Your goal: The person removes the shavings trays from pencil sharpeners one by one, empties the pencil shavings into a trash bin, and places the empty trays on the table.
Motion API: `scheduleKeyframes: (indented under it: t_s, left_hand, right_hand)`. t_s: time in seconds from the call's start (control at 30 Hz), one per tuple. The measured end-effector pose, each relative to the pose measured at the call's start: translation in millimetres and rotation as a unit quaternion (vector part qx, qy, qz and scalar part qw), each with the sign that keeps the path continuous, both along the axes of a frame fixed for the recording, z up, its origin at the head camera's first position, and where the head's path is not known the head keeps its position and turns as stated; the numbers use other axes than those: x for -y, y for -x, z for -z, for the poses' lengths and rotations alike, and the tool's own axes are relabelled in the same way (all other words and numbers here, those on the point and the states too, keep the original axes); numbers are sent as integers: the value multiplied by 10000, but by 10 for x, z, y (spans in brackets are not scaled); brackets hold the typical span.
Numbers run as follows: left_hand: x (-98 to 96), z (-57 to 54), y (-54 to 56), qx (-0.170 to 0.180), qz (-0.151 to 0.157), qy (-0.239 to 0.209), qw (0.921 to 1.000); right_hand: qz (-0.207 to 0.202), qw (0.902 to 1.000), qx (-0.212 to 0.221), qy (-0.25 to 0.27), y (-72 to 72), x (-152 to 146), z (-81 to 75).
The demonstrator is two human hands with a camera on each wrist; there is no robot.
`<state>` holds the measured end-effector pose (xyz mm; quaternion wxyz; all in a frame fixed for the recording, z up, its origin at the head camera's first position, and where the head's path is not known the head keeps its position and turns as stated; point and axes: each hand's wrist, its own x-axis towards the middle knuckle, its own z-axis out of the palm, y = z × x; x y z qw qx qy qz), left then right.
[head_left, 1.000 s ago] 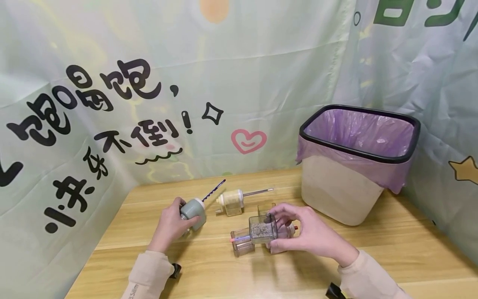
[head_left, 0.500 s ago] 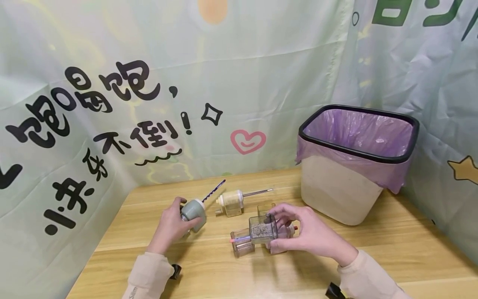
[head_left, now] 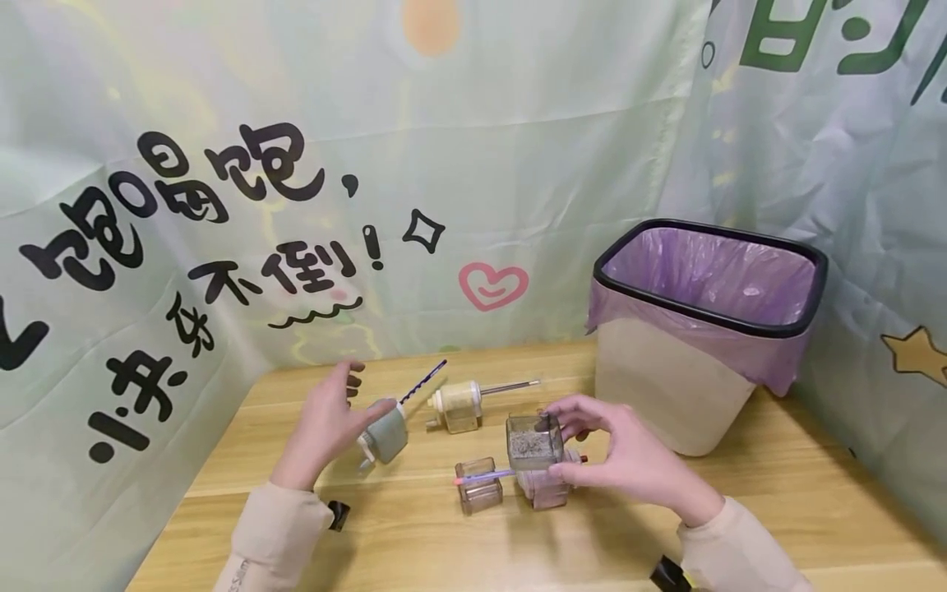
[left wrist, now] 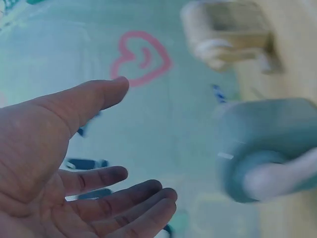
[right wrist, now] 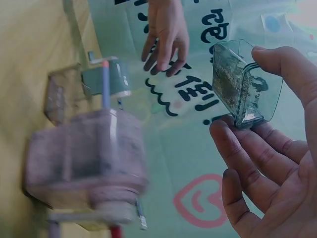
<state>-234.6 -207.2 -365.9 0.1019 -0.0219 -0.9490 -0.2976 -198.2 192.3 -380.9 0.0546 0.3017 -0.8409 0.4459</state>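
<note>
Between the thumb and fingers of my right hand (head_left: 625, 460) is a clear grey shavings drawer (head_left: 534, 441) with pencil shavings in it, held above the pinkish pencil sharpener (head_left: 546, 492). The right wrist view shows the same drawer (right wrist: 237, 89) pinched by its walls. My left hand (head_left: 321, 432), fingers spread, is beside the blue-grey pencil sharpener (head_left: 388, 436), which has a dark blue pencil (head_left: 424, 381) sticking out. In the left wrist view the palm of my left hand (left wrist: 44, 168) holds nothing, apart from the blurred blue-grey sharpener (left wrist: 270, 129).
A cream pencil sharpener (head_left: 460, 407) with a pencil in it lies behind. Another transparent drawer (head_left: 479, 493) rests on the table (head_left: 414, 543), under a blue pencil (head_left: 482, 476). A bin (head_left: 651, 378) with a purple liner stands at the right. Printed cloth (head_left: 518, 181) hangs behind.
My left hand has let go of the blue-grey sharpener and moved slightly left of it. My right hand has shifted the shavings drawer a little up and to the right.
</note>
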Motion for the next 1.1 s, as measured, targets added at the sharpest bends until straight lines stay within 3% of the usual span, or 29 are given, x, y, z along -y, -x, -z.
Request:
scheduleKeyframes:
  t_s: [0.23, 0.53, 0.8, 1.1]
  left_hand:
    - [-297, -438, 42, -581, 520, 174, 9968]
    - [-789, -696, 153, -792, 1243, -78, 9891]
    - [-1260, -801, 254, -666, 1788, -490, 9804]
    - [-1692, -795, 380, -769, 2531, -611, 9624]
  right_hand:
    - [132, 9989, -451, 53, 30, -132, -288]
    - [667, 9944, -820, 26, -6, -346, -675]
    - [1016, 9895, -1026, -96, -63, -566, -984]
    - [1584, 9825, -941, -271, -21, -855, -1228]
